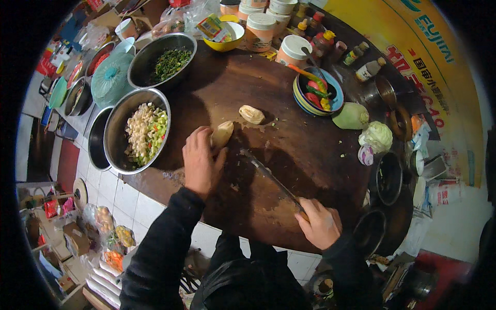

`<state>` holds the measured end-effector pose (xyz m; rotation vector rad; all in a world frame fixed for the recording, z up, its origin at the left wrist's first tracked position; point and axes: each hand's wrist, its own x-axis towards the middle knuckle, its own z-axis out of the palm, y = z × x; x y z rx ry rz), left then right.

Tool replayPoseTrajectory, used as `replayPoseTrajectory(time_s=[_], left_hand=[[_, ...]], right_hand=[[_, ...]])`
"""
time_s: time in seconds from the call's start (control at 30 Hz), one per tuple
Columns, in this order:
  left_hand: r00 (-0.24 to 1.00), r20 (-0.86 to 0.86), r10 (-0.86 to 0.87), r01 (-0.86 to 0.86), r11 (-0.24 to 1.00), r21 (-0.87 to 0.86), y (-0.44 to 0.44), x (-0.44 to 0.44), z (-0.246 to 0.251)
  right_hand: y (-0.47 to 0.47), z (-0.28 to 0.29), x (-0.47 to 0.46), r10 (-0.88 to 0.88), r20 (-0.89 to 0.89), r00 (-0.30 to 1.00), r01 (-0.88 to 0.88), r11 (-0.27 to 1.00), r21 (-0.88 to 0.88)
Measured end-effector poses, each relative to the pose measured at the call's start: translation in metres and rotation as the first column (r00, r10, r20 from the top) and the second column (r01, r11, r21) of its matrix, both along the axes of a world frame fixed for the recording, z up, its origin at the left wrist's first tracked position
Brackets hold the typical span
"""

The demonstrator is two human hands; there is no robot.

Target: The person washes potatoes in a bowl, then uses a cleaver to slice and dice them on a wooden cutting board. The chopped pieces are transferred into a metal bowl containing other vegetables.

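Note:
My left hand (200, 161) grips the lower end of a pale, elongated vegetable piece (223, 133) on the dark wooden tabletop (232, 83); its fingers cover that end. A second pale vegetable piece (252, 114) lies loose a little farther off to the right. My right hand (321, 224) is closed around the handle of a kitchen knife (273, 178). The blade appears almost edge-on, pointing up and left, with its tip close to the held piece but apart from it. Small green bits are scattered on the wood.
On the left stand a steel bowl of diced vegetables (112, 149) and a steel bowl of chopped greens (133, 73). A striped bowl of peppers (300, 101), a green radish (347, 116), a cabbage (376, 136) and a cut purple onion (365, 155) sit right. Tubs (260, 35) and sauce bottles (323, 40) line the back.

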<state>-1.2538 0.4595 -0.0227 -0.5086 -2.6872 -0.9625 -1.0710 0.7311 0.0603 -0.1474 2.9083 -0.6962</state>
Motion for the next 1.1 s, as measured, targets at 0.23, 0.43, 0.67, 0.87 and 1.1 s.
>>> replayPoseTrajectory(time_s=[0.23, 0.43, 0.67, 0.87, 1.1], left_hand=[[0.966, 0.084, -0.246, 0.247, 0.969, -0.004, -0.019, 0.008, -0.007], [0.760, 0.101, -0.642, 0.646, 0.763, -0.017, -0.004, 0.083, 0.013], [0.864, 0.061, -0.500, 0.504, 0.861, -0.069, 0.008, 0.135, -0.013], [0.918, -0.044, -0.393, 0.390, 0.918, -0.071, 0.031, 0.149, -0.019], [0.953, -0.073, -0.295, 0.290, 0.954, -0.072, 0.042, 0.152, -0.024]], right_hand=[[-0.009, 0.023, 0.044, -0.328, 0.310, 0.892, 0.420, 0.856, -0.303], [-0.011, 0.019, 0.076, -0.271, 0.265, 0.926, 0.338, 0.907, -0.253], [-0.026, 0.020, 0.083, -0.181, 0.282, 0.942, 0.227, 0.964, -0.138], [-0.019, 0.011, 0.083, -0.130, 0.228, 0.965, 0.161, 0.980, -0.121], [-0.017, 0.056, 0.064, -0.054, 0.243, 0.969, 0.056, 0.998, -0.004]])
